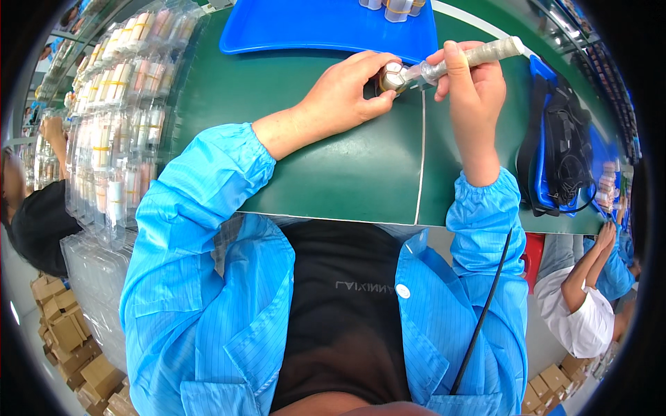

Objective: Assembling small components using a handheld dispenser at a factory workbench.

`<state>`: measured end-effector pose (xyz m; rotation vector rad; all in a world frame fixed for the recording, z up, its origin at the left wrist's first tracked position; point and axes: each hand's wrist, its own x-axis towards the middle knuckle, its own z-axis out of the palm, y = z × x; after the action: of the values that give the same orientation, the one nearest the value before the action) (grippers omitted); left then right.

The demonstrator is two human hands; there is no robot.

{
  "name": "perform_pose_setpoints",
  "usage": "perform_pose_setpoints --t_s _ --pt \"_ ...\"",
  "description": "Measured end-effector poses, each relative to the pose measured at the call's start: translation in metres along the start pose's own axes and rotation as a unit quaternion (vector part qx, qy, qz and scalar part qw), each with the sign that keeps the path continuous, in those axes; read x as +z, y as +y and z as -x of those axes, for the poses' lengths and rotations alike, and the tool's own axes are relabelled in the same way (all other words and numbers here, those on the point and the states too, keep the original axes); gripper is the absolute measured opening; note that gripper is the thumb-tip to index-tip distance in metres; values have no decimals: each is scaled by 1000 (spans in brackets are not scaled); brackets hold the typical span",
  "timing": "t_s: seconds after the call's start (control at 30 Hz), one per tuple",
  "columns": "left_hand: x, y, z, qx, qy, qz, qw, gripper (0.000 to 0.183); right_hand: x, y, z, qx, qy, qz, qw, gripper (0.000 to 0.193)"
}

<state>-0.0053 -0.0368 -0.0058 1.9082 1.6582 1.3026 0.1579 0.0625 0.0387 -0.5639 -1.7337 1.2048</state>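
My left hand (342,98) grips a small bundle of cylinders (393,78) above the green table. Their round ends, silvery and pale, face up between my thumb and fingers; the sides are mostly covered. In my right hand (474,90) is a pen-like tool (489,53) with a thick handle wrapped in greyish film. Its narrower, clear-looking end points left and reaches the ends of the cylinders; whether it touches them I cannot tell. Just beyond my left hand lies a blue tray (305,31) with several banded cylinders (398,10) at its far right.
Stacked clear plastic trays (104,149) of banded cylinders line the left side of the green table (333,177). At right, a black bag (565,139) lies on a blue tray. Other people sit at both sides. Cardboard boxes (66,326) stand on the floor at lower left.
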Motion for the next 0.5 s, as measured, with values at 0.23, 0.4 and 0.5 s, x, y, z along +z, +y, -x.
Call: perform_pose_setpoints --t_s 0.23,0.4,0.5 --pt "3 -1 0 22 28 -2 999 43 -1 -2 1 -30 13 -28 999 18" --pt "0 0 0 -11 -5 -2 1000 47 -1 0 0 -13 4 5 1000 18" --pt "0 1 0 -1 4 6 1000 48 -1 0 0 -5 5 12 1000 18"
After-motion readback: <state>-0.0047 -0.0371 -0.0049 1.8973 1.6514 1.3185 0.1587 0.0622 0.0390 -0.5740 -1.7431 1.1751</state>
